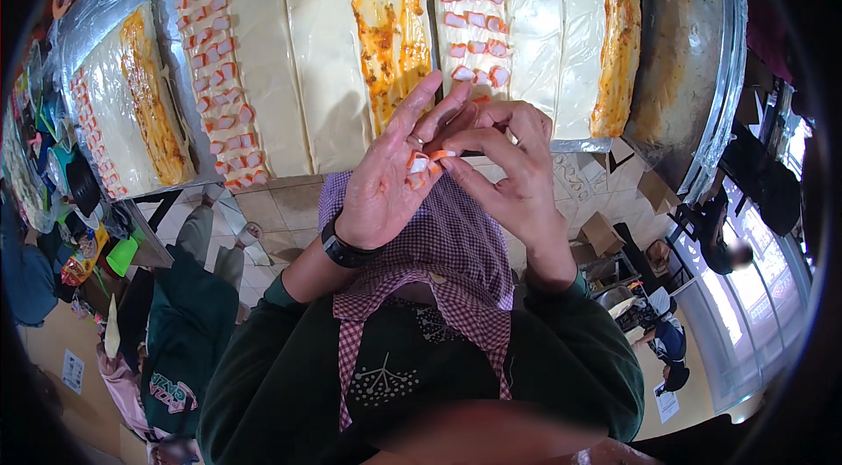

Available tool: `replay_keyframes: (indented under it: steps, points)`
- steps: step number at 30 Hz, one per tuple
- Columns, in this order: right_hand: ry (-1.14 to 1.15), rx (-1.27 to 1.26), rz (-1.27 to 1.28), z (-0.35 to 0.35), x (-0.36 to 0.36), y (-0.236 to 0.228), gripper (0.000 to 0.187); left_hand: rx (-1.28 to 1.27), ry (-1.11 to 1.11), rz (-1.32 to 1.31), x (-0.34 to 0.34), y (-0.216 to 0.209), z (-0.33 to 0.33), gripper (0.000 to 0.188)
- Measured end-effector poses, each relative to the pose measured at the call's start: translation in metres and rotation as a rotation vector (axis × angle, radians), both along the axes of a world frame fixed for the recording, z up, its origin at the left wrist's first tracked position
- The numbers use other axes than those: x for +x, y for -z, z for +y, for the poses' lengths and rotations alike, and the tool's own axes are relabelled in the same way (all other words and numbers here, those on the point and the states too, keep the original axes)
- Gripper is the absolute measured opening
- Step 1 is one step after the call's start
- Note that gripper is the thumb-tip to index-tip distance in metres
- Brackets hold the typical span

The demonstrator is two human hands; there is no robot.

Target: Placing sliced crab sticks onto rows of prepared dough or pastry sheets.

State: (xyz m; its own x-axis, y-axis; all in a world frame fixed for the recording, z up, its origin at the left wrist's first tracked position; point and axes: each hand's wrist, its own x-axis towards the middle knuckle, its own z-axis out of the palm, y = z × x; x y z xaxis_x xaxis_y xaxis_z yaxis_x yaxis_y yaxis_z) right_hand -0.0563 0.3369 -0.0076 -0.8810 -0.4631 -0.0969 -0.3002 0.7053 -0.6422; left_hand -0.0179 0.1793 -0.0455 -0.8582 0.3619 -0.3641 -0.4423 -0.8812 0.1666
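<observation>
My left hand [377, 180] is turned palm up with its fingers stretched out, holding a few orange-and-white crab stick pieces [418, 164]. Thumb and forefinger of my right hand [517, 162] pinch a crab stick piece [443, 154] just above that palm. Both hands are over the near edge of the table. Beyond them lies the right dough sheet [537, 35], with rows of crab stick pieces [476, 20] along its left side and an orange sauce strip [617, 39] on its right. The middle dough sheet [324, 53] bears similar rows and sauce. My hands hide part of the nearest rows.
Another topped dough sheet [107, 70] lies at the far left. Plastic wrap [728, 53] covers the table's right end. A person in dark green [189, 333] is at the lower left, near a bright green scoop-like object [122, 257]. Cardboard boxes [601, 234] stand on the right.
</observation>
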Motion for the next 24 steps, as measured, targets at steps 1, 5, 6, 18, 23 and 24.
replay_keyframes:
  steps: [1,5,6,18,23,24]
  points:
    - [0.079,-0.079,-0.026,0.001,0.001,0.0,0.027,0.0,0.008,-0.026,0.001,0.0,0.0,0.062]
    - [0.409,-0.116,-0.081,0.016,0.0,0.004,0.02,-0.019,0.007,-0.005,0.002,0.007,-0.009,0.064]
    - [0.407,-0.115,-0.081,0.021,-0.002,0.008,0.02,-0.053,0.011,0.008,0.002,0.007,-0.013,0.065]
    - [0.313,0.301,0.323,0.026,-0.003,0.032,0.018,-0.067,0.039,0.016,0.009,0.007,-0.013,0.066]
    - [0.277,0.225,0.32,0.025,-0.002,0.031,0.018,-0.064,0.094,0.023,0.012,0.006,-0.007,0.065]
    - [0.264,0.223,0.312,0.024,-0.002,0.031,0.019,-0.064,0.111,0.016,0.013,0.006,-0.006,0.065]
